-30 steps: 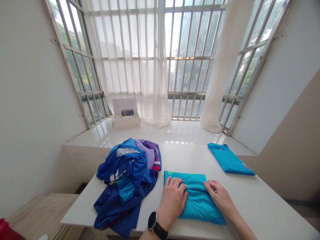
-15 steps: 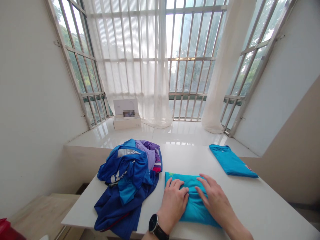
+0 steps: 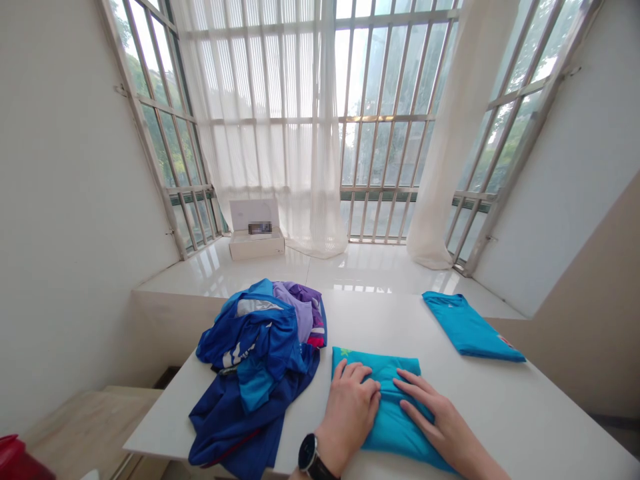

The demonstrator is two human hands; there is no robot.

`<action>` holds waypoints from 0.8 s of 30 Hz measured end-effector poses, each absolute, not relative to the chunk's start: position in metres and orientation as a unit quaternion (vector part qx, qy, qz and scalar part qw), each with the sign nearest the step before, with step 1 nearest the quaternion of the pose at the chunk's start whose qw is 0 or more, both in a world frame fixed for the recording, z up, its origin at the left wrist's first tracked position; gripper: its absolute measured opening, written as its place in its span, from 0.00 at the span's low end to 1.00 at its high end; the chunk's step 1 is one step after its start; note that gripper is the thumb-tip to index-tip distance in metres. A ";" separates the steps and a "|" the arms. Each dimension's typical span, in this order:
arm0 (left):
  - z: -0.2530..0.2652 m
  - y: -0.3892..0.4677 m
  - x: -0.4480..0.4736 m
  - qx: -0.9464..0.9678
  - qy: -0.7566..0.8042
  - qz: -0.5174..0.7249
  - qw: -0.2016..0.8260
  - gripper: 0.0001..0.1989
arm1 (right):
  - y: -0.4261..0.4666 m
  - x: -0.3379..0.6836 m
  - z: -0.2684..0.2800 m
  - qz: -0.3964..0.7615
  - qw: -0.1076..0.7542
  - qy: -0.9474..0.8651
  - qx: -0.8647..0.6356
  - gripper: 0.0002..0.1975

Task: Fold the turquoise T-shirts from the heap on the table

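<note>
A folded turquoise shirt (image 3: 393,423) lies on the white table in front of me, with a small green print at its far left corner and creases across its top. My left hand (image 3: 354,400), a dark watch on its wrist, rests on the left half of the shirt with its fingers bent and spread a little. On the right half lies my right hand (image 3: 435,413), its fingers stretched out over the cloth. Neither hand grips the fabric.
To the left, a heap of blue and purple clothes (image 3: 265,360) partly hangs over the table's front edge. Another folded blue shirt (image 3: 473,327) lies at the right. An open white box (image 3: 257,245) stands on the window sill (image 3: 320,272). A red object (image 3: 20,460) shows at lower left.
My right hand has slid slightly down the shirt and its fingers lie flatter, uncovering the far right corner. My left hand has hardly moved. The view has shifted a little.
</note>
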State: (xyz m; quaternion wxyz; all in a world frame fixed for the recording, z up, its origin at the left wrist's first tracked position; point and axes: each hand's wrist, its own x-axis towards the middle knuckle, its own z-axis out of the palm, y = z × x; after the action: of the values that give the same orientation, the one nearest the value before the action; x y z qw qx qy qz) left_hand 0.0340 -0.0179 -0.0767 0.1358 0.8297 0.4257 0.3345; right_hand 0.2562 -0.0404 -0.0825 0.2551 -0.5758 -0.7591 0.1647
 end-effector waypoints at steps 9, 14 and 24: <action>-0.079 -0.018 0.035 0.828 0.423 0.344 0.131 0.06 | -0.041 0.262 -0.091 0.195 0.327 -0.722 -0.577 0.21; -0.079 -0.018 0.034 0.830 0.420 0.342 0.133 0.05 | -0.043 0.260 -0.091 0.198 0.344 -0.710 -0.582 0.22; -0.078 -0.019 0.033 0.830 0.416 0.347 0.136 0.05 | -0.043 0.262 -0.093 0.198 0.344 -0.710 -0.581 0.20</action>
State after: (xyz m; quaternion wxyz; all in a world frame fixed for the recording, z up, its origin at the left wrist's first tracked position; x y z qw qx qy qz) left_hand 0.0329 -0.0186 -0.0775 0.1355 0.8298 0.4155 0.3470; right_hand 0.2623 -0.0430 -0.0926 0.3438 -0.5812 -0.7104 0.1985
